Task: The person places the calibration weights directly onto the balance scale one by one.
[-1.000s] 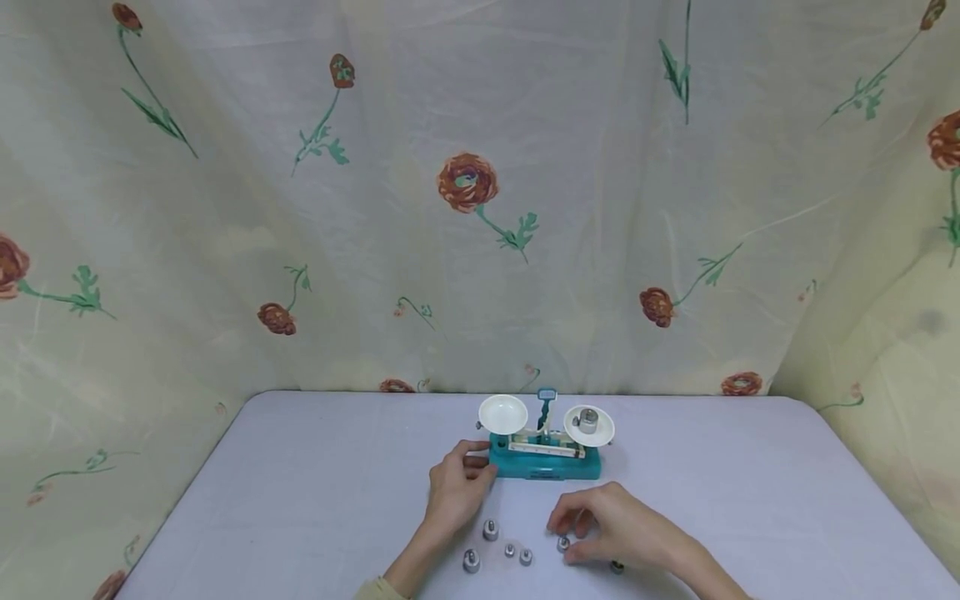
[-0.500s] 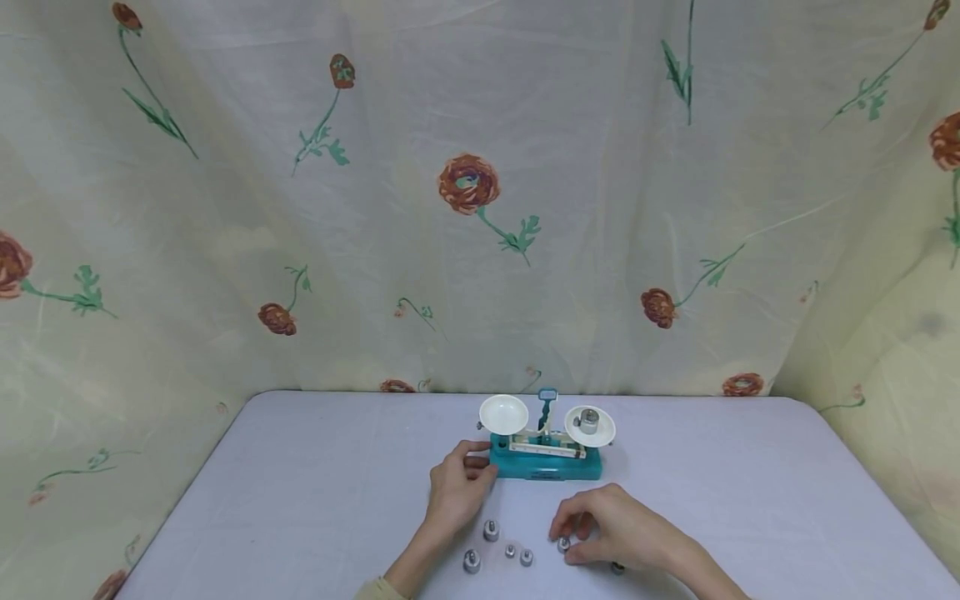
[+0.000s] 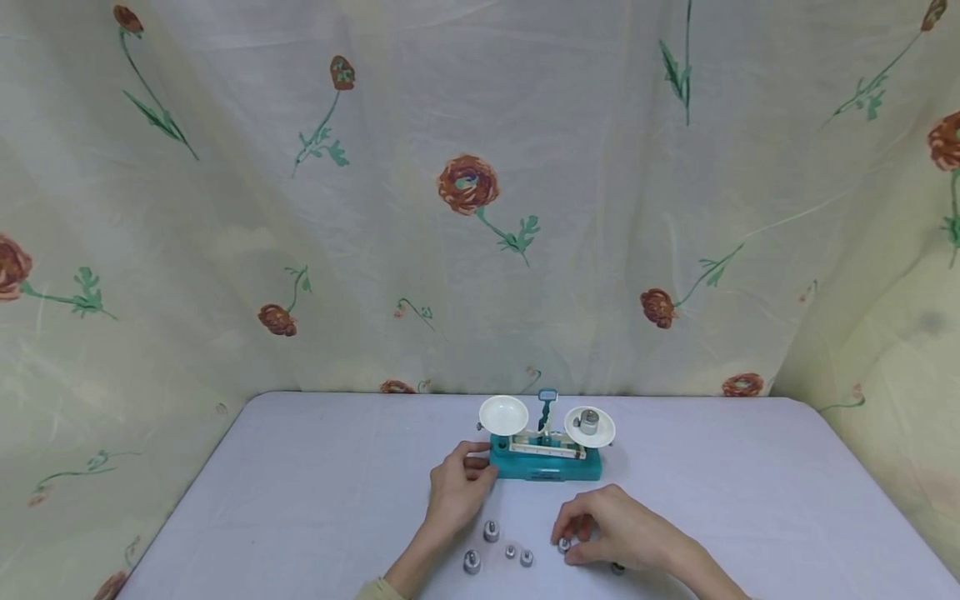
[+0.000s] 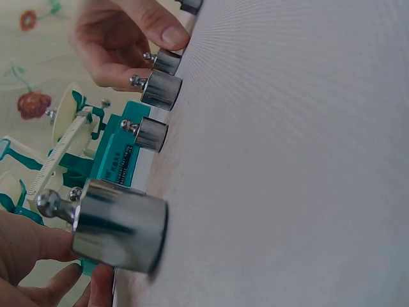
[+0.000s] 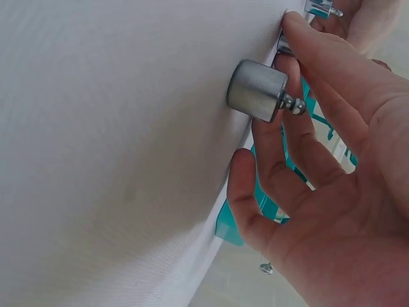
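A teal balance scale [image 3: 546,471] with two white pans stands near the back of the table. My left hand [image 3: 459,487] holds the left end of its base, thumb in front and fingers behind. In front of the scale, my right hand [image 3: 622,529] has thumb and fingertips around a small metal weight [image 3: 564,545], which is mostly hidden in the right wrist view. Another knobbed weight [image 5: 257,89] stands under the right palm. On the right pan [image 3: 573,433] sits a metal weight [image 3: 588,422], with a smaller piece apparently beside it; the left pan [image 3: 503,414] carries nothing visible.
Between the forearms stand several knobbed weights of different sizes, among them a larger one [image 3: 471,562], another [image 3: 491,531] and a tiny one [image 3: 510,552]. A pale cloth covers the table [image 3: 315,500]. A flowered curtain [image 3: 375,250] hangs behind it.
The right fingers have drawn in slightly toward the small weight. The left hand, scale and other weights stay where they were.
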{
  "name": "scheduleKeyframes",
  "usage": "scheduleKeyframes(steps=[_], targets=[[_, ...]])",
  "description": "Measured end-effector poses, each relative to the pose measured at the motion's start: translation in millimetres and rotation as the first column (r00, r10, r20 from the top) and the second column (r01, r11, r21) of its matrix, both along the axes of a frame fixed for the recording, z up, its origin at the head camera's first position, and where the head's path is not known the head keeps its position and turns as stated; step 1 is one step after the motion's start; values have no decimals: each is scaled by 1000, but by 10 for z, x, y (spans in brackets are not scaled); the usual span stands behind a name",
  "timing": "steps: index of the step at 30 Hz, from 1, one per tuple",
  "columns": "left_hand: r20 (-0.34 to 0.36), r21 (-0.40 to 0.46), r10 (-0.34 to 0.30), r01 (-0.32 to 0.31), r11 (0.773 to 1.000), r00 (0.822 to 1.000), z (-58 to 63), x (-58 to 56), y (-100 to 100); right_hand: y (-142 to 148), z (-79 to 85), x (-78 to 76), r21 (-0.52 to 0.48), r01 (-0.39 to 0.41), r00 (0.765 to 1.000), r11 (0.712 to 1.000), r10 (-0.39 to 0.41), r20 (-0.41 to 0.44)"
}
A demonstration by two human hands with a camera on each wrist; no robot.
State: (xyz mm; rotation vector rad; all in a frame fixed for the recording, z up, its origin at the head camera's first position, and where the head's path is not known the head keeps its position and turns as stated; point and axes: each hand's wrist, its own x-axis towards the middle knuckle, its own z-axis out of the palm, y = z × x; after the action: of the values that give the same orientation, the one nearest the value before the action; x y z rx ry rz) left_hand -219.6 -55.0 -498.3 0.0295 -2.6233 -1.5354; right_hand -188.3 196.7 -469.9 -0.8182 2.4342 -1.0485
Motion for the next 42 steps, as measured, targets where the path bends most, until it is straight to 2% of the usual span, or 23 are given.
scheduleKeyframes(steps=[12,17,26,35,39,42], targets=[[5,0,5,-5,1000,1000,-4,-2,-1,11,16,-14,0,-6,1000,1000,6,-25],[15,0,10,-10,1000,1000,4,-4,4,37,50,-19,-6,-9,997,1000,9,-82],[16,1,6,-6,1000,1000,10,0,7,68,134,-19,12,40,992,999,-38,-117],[14,2,6,-6,1000,1000,5,1,5,101,247,-24,13,97,975,995,-93,-203],[12,-4,7,-7,1000,1000,5,-1,3,126,318,-16,-10,130,957,991,-128,-260],[12,-6,5,-5,1000,1000,3,-3,1,143,375,-13,-14,160,952,987,-158,-264]])
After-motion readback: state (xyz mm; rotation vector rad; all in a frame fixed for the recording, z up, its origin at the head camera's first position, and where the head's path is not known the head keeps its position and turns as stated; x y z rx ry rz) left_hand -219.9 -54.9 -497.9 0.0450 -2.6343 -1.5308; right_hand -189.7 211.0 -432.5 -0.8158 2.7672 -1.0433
